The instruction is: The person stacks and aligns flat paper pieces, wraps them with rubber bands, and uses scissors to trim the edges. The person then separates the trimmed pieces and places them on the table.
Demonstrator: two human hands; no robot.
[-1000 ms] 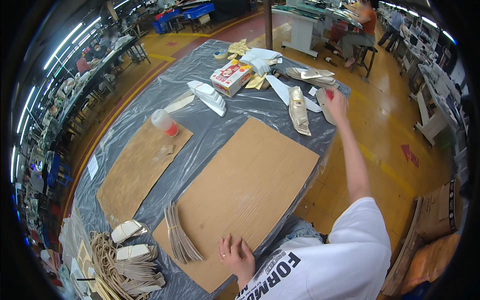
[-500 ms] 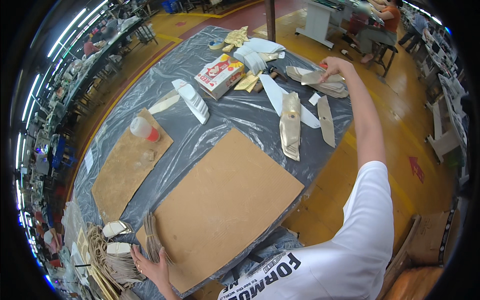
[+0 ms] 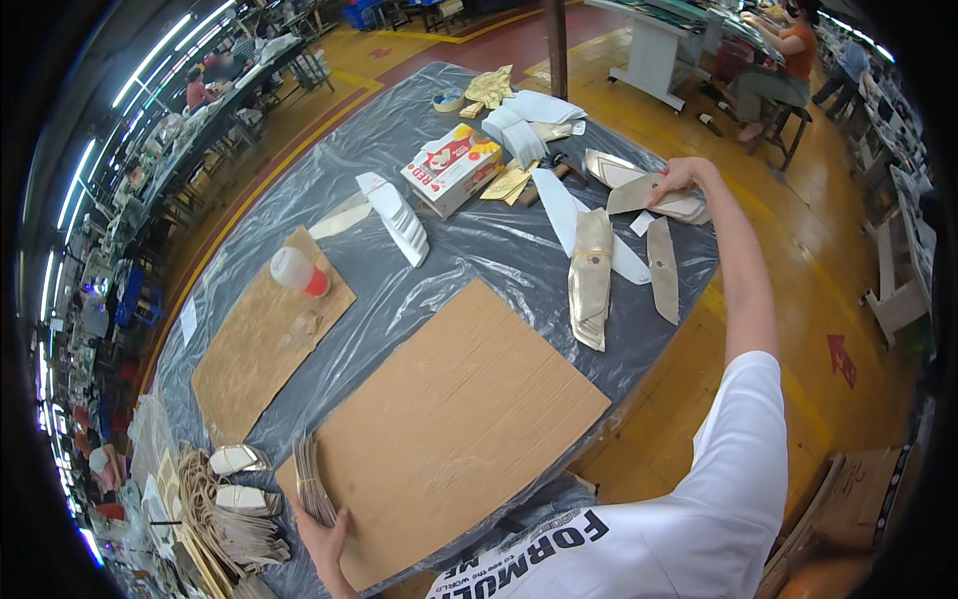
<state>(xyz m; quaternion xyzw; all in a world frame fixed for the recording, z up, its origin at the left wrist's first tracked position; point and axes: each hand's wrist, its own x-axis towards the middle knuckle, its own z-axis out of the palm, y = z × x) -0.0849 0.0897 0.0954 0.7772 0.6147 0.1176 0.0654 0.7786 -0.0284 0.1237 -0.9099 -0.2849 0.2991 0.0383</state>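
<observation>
My right hand (image 3: 686, 177) reaches to the far right of the table. Its fingers are closed on a flat beige cut piece (image 3: 629, 197), over a stack of similar pieces (image 3: 685, 208); a speck of red shows by the fingers. At the near left, my left hand (image 3: 325, 544) is closed around the lower end of a bundle of thin grey-brown strips (image 3: 310, 481). That bundle lies on the left edge of a large cardboard sheet (image 3: 454, 424). More loose strips (image 3: 235, 529) lie left of this hand, beside two small tied packs of pale pieces (image 3: 239, 458).
Black plastic covers the table (image 3: 374, 290). A bottle with a red base (image 3: 297, 270) stands on a brown board (image 3: 259, 344). Farther back are a printed box (image 3: 452, 172), white stacked pieces (image 3: 394, 220), a banded gold-beige stack (image 3: 591, 275) and a tape roll (image 3: 448, 100).
My right hand has drawn slightly nearer, and the beige piece in it has turned and shifted off the stack. My left hand has closed in around the strip bundle. The view has shifted a little.
</observation>
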